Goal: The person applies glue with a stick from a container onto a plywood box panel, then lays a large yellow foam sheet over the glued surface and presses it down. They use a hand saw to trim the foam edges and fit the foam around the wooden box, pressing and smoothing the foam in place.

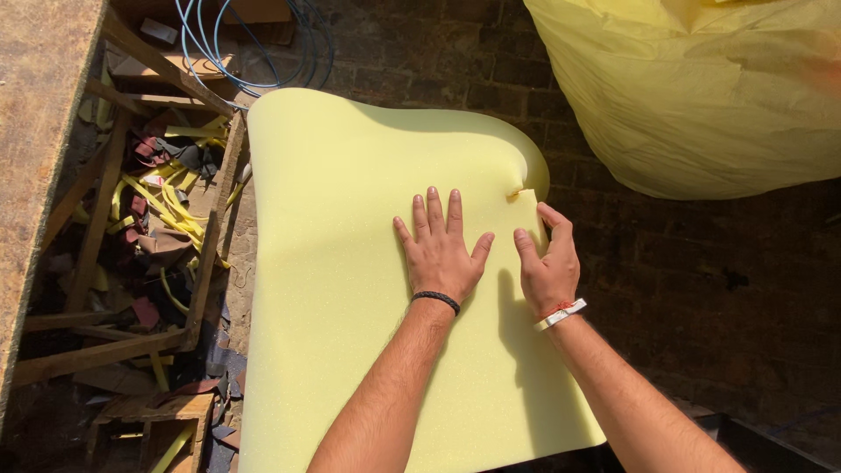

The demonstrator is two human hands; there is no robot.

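While the yellow foam sheet (350, 289) lies on the brick floor (701, 289), right of a wooden frame (114, 263), the left hand (441, 254) presses flat, fingers spread; the right hand (547, 267) pinches its torn right edge; it seems light, soft, easily torn

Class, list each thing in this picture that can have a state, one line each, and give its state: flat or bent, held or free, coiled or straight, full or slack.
Foam sheet: lying flat, right edge torn partway in.
Left hand: open, palm pressed flat on the foam.
Right hand: gripping the foam's edge beside the tear.
Blue cable: coiled, lying loose.
Yellow bag: bulging full.
Wooden frame: bare, holding scraps.
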